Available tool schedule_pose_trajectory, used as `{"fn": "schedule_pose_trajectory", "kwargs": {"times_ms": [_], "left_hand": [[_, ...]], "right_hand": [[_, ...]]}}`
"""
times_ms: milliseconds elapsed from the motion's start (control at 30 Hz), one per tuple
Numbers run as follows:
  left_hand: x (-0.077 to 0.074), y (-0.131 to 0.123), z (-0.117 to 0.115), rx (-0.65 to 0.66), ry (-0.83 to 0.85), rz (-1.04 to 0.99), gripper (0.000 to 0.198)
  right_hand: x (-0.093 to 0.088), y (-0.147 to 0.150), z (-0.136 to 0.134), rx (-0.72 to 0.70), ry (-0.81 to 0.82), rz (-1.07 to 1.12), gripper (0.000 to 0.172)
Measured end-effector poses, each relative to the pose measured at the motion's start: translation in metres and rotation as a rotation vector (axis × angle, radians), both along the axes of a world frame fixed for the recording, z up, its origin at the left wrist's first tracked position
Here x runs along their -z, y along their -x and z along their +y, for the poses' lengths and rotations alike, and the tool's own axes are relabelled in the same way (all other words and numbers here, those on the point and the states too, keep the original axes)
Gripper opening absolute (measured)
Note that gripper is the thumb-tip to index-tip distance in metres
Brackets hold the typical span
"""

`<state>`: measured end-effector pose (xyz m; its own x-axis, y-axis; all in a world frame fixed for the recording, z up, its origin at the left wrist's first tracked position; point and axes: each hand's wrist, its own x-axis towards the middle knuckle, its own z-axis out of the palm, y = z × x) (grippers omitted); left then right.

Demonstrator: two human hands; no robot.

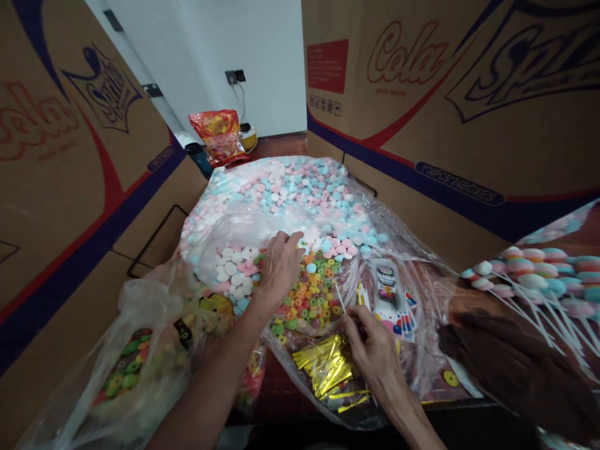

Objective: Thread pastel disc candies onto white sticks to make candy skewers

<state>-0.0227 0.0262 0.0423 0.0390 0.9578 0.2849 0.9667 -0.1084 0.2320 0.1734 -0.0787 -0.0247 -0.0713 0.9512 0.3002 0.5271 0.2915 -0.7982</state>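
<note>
Pinching a thin white stick (340, 299) between thumb and finger, the right hand (374, 347) sits at five o'clock from the centre; the stick's long axis slants, free tip toward eleven, near the ring-shaped candies (309, 300). The left hand (281, 264) bends its fingers over the pastel sweets (293, 184); whether it grips one I cannot tell. Clear plastic covers much of the reddish-brown table (276, 147), with cardboard boxes (450, 125) at ten and two, a white wall (272, 75) at twelve

pink, white, blue candies (304, 184); orange, green, yellow rings (312, 297); gold ties (325, 365); white stick (340, 300).
</note>
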Motion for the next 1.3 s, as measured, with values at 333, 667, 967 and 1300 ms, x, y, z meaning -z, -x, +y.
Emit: {"fn": "schedule_pose_trajectory", "kwargs": {"times_ms": [333,667,967,1300], "left_hand": [[0.014,-0.018,0.002,0.103,0.09,-0.242,0.022],[0.009,-0.012,0.0,0.092,-0.051,-0.221,0.024],[0.017,-0.03,0.011,0.232,0.087,0.121,0.032],[0.009,-0.016,-0.03,0.255,0.437,-0.73,0.019]], "right_hand": [[-0.001,0.0,0.002,0.006,0.037,0.0,0.018],[-0.007,0.003,0.002,0.017,0.052,-0.003,0.02],[-0.006,0.002,0.001,-0.003,0.073,0.011,0.02],[-0.003,-0.001,-0.002,0.029,0.173,0.16,0.022]]}}
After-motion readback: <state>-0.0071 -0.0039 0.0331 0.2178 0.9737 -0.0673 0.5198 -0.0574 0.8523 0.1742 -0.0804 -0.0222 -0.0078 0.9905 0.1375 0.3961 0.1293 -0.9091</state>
